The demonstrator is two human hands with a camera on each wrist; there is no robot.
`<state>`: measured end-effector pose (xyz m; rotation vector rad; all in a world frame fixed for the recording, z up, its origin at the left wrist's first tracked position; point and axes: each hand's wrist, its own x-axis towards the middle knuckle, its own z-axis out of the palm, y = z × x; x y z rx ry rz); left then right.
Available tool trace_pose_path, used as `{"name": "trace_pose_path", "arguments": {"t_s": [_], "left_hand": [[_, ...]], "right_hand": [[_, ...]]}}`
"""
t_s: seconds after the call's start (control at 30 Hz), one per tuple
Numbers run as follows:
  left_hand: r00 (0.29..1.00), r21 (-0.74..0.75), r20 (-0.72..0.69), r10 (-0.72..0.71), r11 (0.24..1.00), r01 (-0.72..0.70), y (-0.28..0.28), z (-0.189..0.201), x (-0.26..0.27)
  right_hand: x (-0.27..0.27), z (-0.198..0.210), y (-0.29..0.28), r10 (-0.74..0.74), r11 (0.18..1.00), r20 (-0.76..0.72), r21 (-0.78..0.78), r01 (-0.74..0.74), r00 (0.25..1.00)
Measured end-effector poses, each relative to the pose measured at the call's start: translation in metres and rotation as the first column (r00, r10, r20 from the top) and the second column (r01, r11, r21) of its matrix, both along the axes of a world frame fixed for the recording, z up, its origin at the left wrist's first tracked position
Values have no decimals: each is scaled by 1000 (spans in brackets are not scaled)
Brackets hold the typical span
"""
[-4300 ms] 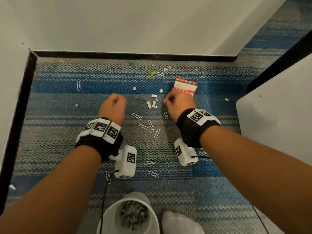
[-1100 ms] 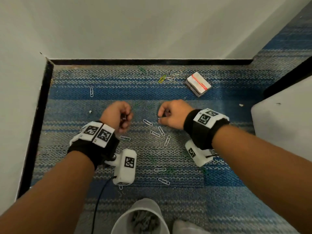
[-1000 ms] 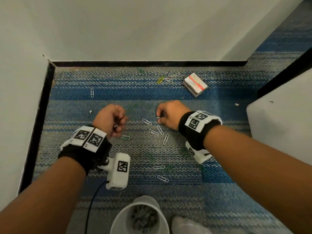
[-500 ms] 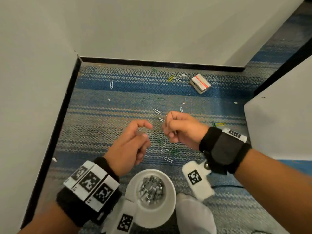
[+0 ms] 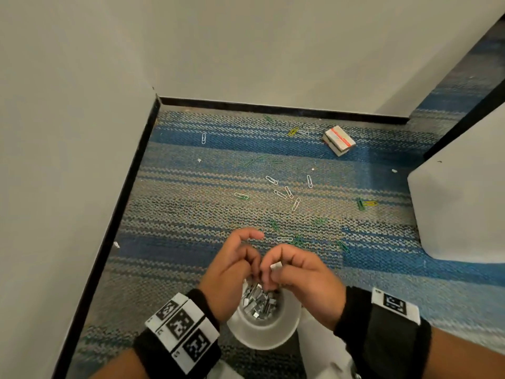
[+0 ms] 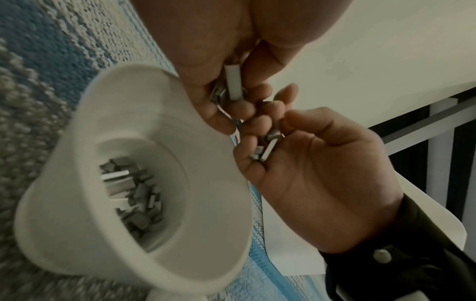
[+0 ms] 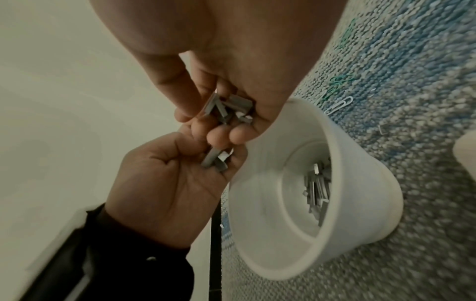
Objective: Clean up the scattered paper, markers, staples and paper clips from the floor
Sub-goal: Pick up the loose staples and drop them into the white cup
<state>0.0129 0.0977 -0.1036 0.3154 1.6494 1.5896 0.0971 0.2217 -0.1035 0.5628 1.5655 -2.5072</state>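
Both hands, the left hand (image 5: 229, 277) and right hand (image 5: 302, 277), are cupped around staples (image 7: 226, 111) right over the white cup (image 5: 263, 330). Best to loosen the fingers slowly and low inside the rim, or bits will likely bounce back onto the carpet (image 5: 177, 214).

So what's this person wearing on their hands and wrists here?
Hands are bare. The left wrist carries a black band with a white strip of three square black-and-white markers. The right wrist has a black band with one marker tag.

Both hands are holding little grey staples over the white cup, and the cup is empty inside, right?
Not quite. The left hand and right hand do hold small grey staple strips over the round white plastic cup, but the cup is not empty: both wrist views show a pile of staples already inside.
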Motion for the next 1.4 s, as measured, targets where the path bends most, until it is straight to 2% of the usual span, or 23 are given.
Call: {"name": "trace_pose_path", "arguments": {"t_s": [0.13, 0.27, 0.5, 0.7, 0.77, 0.83, 0.9, 0.93, 1.0, 1.07, 1.13, 1.2, 1.3, 1.4], "left_hand": [[999, 60, 32, 12, 998, -14, -5, 5, 4], [999, 47, -33, 30, 998, -29, -9, 5, 6], [999, 38, -33, 7, 999, -6, -10, -3, 12], [999, 64, -36, 34, 997, -32, -11, -2, 7], [996, 78, -26, 86, 993, -84, -14, 4, -4], [984, 43, -96, 147, 989, -143, -24, 5, -21], [969, -38, -204, 138, 988, -149, -37, 2, -35], [968, -76, -218, 120, 987, -140, -43, -1, -38], [985, -100, -133, 112, 987, -125, -48, -4, -35], [995, -48, 19, 94, 994, -93, -43, -4, -26], [992, 30, 122, 19, 999, -23, -35, -1, -16], [991, 56, 113, -75, 996, 69, -27, 0, -10], [981, 28, 15, -194, 981, 194, -24, 0, -3], [972, 14, 2, -234, 972, 234, -27, -3, 1]], "right_hand": [[10, 3, -1, -24, 1000, -24, -21, 24, 999], [18, 5, -1, -74, 994, 14, -74, 75, 997], [19, 3, -12, 7, 999, 7, -34, -6, 1000], [18, 5, -4, -33, 999, 9, -3, 33, 999], [16, 4, 7, -112, 986, 23, 122, 109, 993], [16, -4, 24, -158, 938, 29, 315, 141, 987], [19, -15, 37, -94, 861, 75, 507, 43, 993], [22, -21, 41, -25, 806, 127, 590, -56, 992], [30, -30, 43, 97, 713, 234, 662, -232, 967], [36, -35, 39, 144, 700, 270, 653, -291, 952], [39, -38, 33, 148, 710, 266, 642, -289, 953], [39, -40, 30, 145, 709, 265, 645, -287, 953], [36, -38, 31, 149, 723, 264, 629, -287, 953], [35, -36, 34, 131, 745, 240, 616, -256, 962]]}}
